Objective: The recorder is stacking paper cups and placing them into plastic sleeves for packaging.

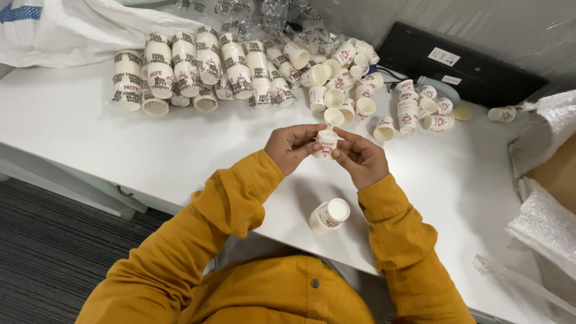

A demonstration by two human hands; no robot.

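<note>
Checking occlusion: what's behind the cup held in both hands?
Behind the small paper cup held by the left hand and right hand: loose cups scattered on the white table. The held cup's inside is hidden.

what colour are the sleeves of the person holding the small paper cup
Mustard yellow sleeves, head view.

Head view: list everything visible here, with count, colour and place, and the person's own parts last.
small white paper cup with red print: one, held between both hands
short stack of white paper cups: one, lying near the table edge
loose white paper cups: too many to count, far centre
plastic-wrapped sleeves of cups: about ten, far left
white plastic bag: one, far left corner
black flat case: one, far right
bubble wrap: right edge
white table: one
mustard-yellow sleeves: two
left hand: gripping the cup
right hand: gripping the cup
</note>
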